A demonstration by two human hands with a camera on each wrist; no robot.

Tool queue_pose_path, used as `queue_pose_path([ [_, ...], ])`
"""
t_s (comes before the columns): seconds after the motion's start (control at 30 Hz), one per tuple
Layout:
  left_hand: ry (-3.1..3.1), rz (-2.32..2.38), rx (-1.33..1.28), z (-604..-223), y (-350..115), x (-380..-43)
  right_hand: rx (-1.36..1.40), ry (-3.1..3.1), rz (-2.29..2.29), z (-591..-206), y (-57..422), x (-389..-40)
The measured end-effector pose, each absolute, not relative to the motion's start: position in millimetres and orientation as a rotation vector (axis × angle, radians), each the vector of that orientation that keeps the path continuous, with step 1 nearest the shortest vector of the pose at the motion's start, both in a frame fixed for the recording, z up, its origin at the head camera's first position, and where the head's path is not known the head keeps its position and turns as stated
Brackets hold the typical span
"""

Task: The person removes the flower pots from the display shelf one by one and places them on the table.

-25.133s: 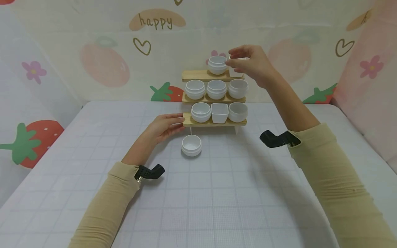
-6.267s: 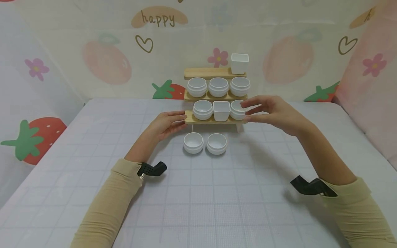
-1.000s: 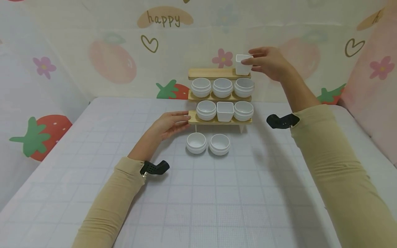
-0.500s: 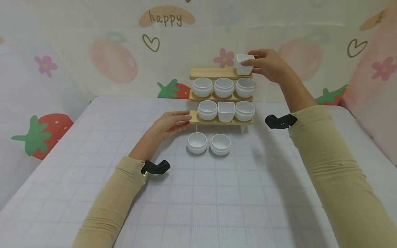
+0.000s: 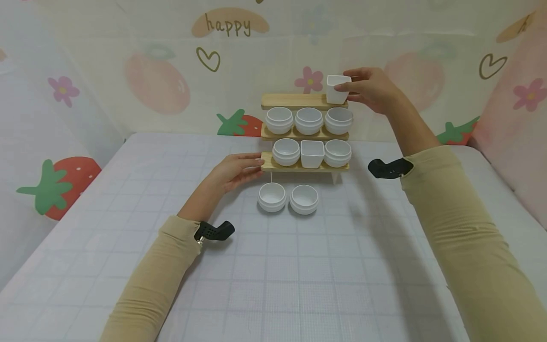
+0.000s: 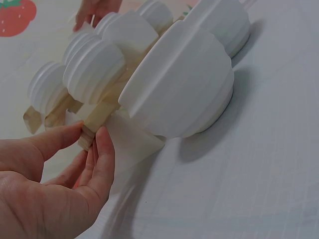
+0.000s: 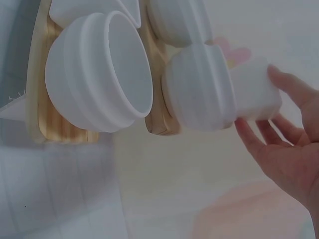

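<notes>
Two-handed hold: right hand, partly curled, pinches square cup between thumb and fingers at right end of wooden top shelf. Left hand, likewise partly curled, pinches left end of bottom shelf. Middle shelf: three round cups. Bottom shelf: second square cup between two round cups. Two more round cups upright side by side on grid-patterned table, in front.

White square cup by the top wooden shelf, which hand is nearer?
Right. The right hand grips the white square cup; the left hand is lower and farther left, gripping the bottom wooden shelf by its left end.
</notes>
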State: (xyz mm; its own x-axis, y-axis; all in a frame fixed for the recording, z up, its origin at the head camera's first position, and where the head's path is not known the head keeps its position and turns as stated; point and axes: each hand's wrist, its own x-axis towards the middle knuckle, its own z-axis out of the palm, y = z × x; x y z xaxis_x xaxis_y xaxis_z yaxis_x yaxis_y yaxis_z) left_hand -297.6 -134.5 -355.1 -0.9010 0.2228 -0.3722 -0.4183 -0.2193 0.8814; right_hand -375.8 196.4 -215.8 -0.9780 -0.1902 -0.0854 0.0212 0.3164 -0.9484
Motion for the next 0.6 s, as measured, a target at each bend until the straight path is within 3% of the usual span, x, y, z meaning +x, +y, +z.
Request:
queue_pose_path([
  [0.6,1.641,2.164,-0.244,-354.4,-134.7,-296.3,-0.174,2.440,-1.706,-206.5,204.7,-365.5],
])
